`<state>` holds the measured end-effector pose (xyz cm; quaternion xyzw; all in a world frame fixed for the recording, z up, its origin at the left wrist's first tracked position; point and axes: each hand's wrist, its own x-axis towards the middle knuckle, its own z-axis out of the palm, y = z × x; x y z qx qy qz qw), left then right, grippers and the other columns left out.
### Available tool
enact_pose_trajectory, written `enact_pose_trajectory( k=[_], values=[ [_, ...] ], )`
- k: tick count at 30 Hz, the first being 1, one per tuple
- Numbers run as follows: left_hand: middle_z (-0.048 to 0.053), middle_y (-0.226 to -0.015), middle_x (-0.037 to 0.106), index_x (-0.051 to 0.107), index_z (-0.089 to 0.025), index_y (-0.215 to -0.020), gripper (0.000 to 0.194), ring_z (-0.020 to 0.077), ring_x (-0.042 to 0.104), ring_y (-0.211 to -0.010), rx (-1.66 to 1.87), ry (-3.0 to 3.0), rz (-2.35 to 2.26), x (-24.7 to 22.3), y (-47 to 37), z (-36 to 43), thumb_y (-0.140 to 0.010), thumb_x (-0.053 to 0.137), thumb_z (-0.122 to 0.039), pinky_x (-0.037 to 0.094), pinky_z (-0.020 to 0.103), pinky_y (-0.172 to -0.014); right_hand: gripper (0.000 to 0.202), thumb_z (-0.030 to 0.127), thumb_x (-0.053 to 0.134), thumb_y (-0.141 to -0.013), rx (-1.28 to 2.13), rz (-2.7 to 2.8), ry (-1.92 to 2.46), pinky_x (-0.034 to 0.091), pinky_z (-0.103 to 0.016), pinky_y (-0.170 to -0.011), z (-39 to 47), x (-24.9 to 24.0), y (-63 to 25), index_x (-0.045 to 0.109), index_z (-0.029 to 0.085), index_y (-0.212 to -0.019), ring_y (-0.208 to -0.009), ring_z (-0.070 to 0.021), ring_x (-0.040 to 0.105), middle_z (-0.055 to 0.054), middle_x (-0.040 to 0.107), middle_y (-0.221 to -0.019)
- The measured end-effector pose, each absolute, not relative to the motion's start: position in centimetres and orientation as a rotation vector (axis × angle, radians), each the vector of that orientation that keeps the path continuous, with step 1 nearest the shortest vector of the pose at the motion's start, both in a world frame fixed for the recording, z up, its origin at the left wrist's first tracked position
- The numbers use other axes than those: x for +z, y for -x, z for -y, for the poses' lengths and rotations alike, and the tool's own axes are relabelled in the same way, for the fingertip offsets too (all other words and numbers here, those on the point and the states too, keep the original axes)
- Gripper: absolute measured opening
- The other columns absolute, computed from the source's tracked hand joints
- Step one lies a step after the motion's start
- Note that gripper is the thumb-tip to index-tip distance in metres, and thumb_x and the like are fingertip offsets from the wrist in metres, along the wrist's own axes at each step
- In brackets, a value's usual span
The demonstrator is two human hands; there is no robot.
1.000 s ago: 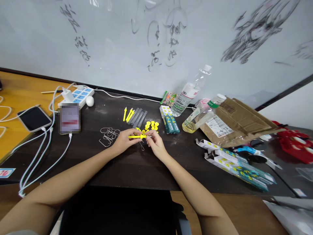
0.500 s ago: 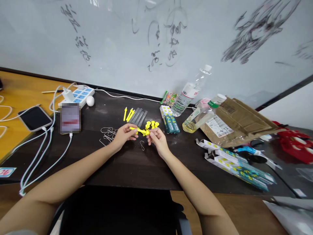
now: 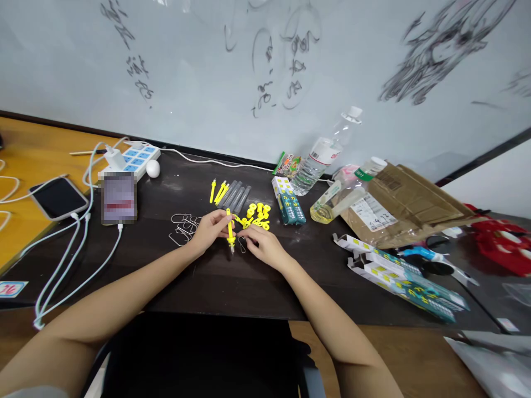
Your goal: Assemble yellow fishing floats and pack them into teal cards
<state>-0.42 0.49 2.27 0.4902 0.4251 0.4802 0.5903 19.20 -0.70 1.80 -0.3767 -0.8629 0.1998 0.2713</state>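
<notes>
- Yellow pen-shaped tool (image 3: 230, 231): I see the left hand (image 3: 209, 231) pinching it above the bench (image 3: 199, 293), metal end toward the near edge.
- Right hand (image 3: 264, 245) curls palm-down beside it; I cannot tell its grip.

Office-like workspace, whiteboard (image 3: 199, 83) (scribbled on), dark desk (image 3: 249, 296)

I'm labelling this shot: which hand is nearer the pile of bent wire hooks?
Left. The left hand is just right of the pile of bent wire hooks, holding a yellow stick; the right hand is farther right, beyond that stick.
</notes>
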Motion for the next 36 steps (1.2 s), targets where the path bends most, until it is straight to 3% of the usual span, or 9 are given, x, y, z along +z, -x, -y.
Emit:
enact_pose_trajectory(
  k=[2,5,13,18,22,28,36],
  values=[
    [0.000,-0.076,0.066,0.062,-0.017,-0.091,0.039,0.0132,0.067,-0.061,1.111,-1.144,-0.997,2.2,0.5,-0.6,-0.073,0.067,-0.051,0.055,0.025,-0.059,0.031,0.009,0.046,-0.085,0.410,2.505,0.979,0.045,-0.029,-0.081,0.8,2.2,-19.4,0.063,0.026,-0.105,-0.096,-0.0171,0.056,-0.005,0.059,-0.103],
    [0.000,-0.074,0.065,0.063,-0.016,-0.092,0.040,0.0129,0.066,-0.060,1.109,-1.124,-1.014,2.1,0.6,-0.8,-0.072,0.068,-0.050,0.054,0.025,-0.059,0.024,0.011,0.051,-0.083,0.334,2.632,0.981,0.044,-0.030,-0.083,1.2,2.6,-19.3,0.062,0.024,-0.101,-0.101,-0.0186,0.054,-0.006,0.056,-0.108],
    [-0.001,-0.061,0.058,0.068,-0.013,-0.098,0.043,0.0075,0.053,-0.048,1.092,-1.162,-0.996,2.3,0.7,-0.9,-0.076,0.063,-0.050,0.043,0.019,-0.047,0.004,0.016,0.055,-0.084,0.397,2.641,1.111,0.042,-0.026,-0.075,1.4,2.9,-19.7,0.055,0.020,-0.083,-0.088,-0.0162,0.054,-0.003,0.055,-0.090],
    [-0.003,-0.054,0.051,0.069,-0.013,-0.102,0.046,0.0055,0.044,-0.043,1.041,-1.243,-0.971,2.3,0.7,-0.7,-0.081,0.058,-0.052,0.035,0.019,-0.044,0.016,0.022,0.058,-0.083,0.428,2.599,1.139,0.042,-0.026,-0.071,1.3,2.2,-19.5,0.057,0.022,-0.100,-0.083,-0.0154,0.056,-0.003,0.056,-0.094],
    [-0.003,-0.054,0.050,0.069,-0.013,-0.099,0.043,0.0049,0.042,-0.043,1.029,-1.251,-0.961,2.4,0.6,-0.7,-0.081,0.057,-0.051,0.034,0.018,-0.043,0.025,0.028,0.056,-0.087,0.383,2.611,1.113,0.043,-0.027,-0.073,1.3,1.7,-19.3,0.056,0.025,-0.112,-0.090,-0.0166,0.058,-0.004,0.057,-0.102],
    [-0.002,-0.058,0.053,0.068,-0.014,-0.093,0.037,0.0052,0.046,-0.045,1.052,-1.303,-0.983,2.1,0.7,-0.9,-0.081,0.059,-0.048,0.036,0.018,-0.043,0.007,0.017,0.055,-0.086,0.386,2.610,1.109,0.041,-0.025,-0.069,1.3,1.8,-19.0,0.058,0.022,-0.091,-0.084,-0.0150,0.056,-0.003,0.056,-0.091],
    [-0.001,-0.064,0.058,0.063,-0.015,-0.088,0.029,0.0098,0.054,-0.054,1.117,-1.523,-1.079,1.8,0.8,-0.9,-0.076,0.064,-0.041,0.045,0.021,-0.053,0.014,0.012,0.052,-0.079,0.496,2.572,1.109,0.039,-0.024,-0.070,1.5,2.1,-19.1,0.053,0.021,-0.090,-0.081,-0.0138,0.053,-0.001,0.054,-0.091]
  ],
)
